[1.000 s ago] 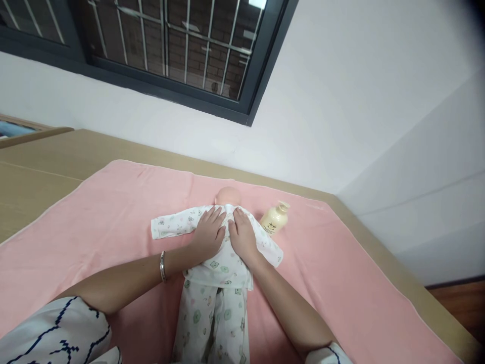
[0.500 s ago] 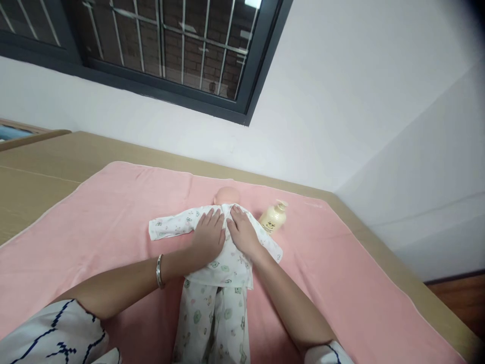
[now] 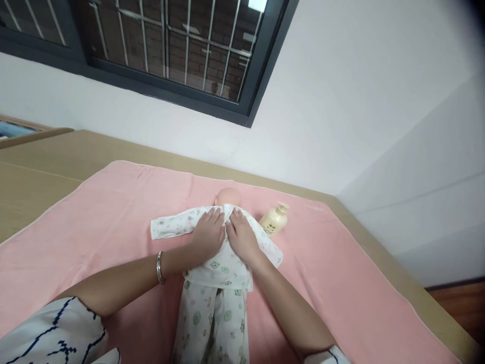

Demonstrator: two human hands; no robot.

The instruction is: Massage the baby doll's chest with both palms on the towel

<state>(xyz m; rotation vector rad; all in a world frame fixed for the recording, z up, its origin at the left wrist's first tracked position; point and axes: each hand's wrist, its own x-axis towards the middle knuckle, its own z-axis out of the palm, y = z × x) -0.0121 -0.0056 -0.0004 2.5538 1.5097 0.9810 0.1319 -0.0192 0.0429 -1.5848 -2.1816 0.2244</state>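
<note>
doll (image 3: 228, 196) lies mid-towel (image 3: 94, 222), both hands' fingers (image 3: 212, 218) flat, seemingly holding nothing, bottle (image 3: 275, 219) just beside.

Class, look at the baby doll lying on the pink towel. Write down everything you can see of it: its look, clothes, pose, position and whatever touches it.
The baby doll in white printed cotton pyjamas lies flat on the pink towel, its bald peach head toward the wall and its trousered legs toward the person. Its top bears small green and grey prints; one long sleeve stretches out flat. The left hand and right hand rest palm-down on its chest, side by side. A cream pump bottle stands close beside it, apart.
</note>
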